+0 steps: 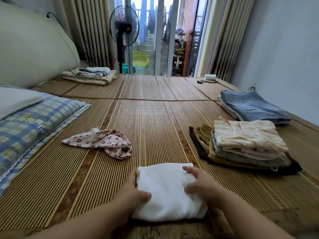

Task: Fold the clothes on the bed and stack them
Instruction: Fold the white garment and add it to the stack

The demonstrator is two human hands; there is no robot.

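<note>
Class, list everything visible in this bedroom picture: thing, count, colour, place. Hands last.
white garment: one, white, folded, near centre of mat
heart-print garment: one, pink, unfolded, left of centre
clothes stack: one, peach on top, right side
blue-grey pile: one, folded, far right by wall
bedding pile: one, pale striped, far left
pillow: one, blue check, left edge
mat: one, brown striped, covers bed
fan: one, black, by glass door
basin: one, yellow-green, beyond door
left hand: one, grips white garment's left edge
right hand: one, holds its right side
</note>
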